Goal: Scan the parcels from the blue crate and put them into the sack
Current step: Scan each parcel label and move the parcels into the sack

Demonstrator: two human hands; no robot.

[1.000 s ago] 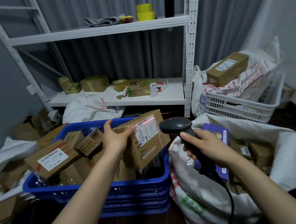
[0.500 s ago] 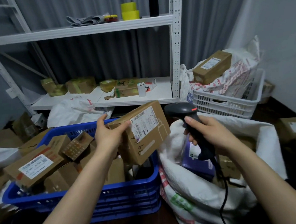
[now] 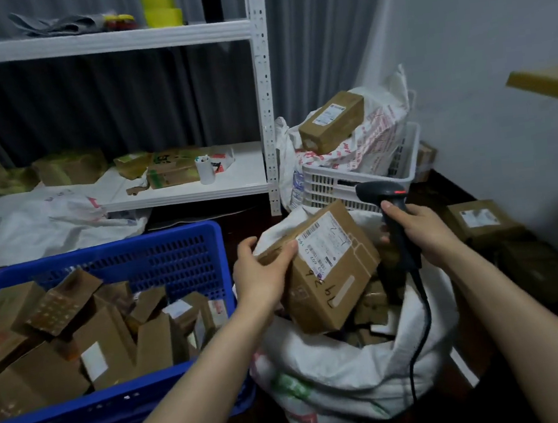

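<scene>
Drop-off step: left hand (image 3: pixel 260 278) fingers wrapped on parcel (image 3: pixel 332 271) over sack (image 3: pixel 339 377) mouth at 3 o'clock of blue crate (image 3: pixel 158 255), right hand (image 3: pixel 421 234) clenched on scanner (image 3: pixel 390 199); next, probably release, then grab another.

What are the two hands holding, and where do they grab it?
The left hand grips a cardboard parcel by its upper left corner, over the open sack. The right hand holds a black scanner by its handle.

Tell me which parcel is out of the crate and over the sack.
The labelled cardboard parcel in the left hand, held above the white sack; the others sit in the blue crate.
</scene>
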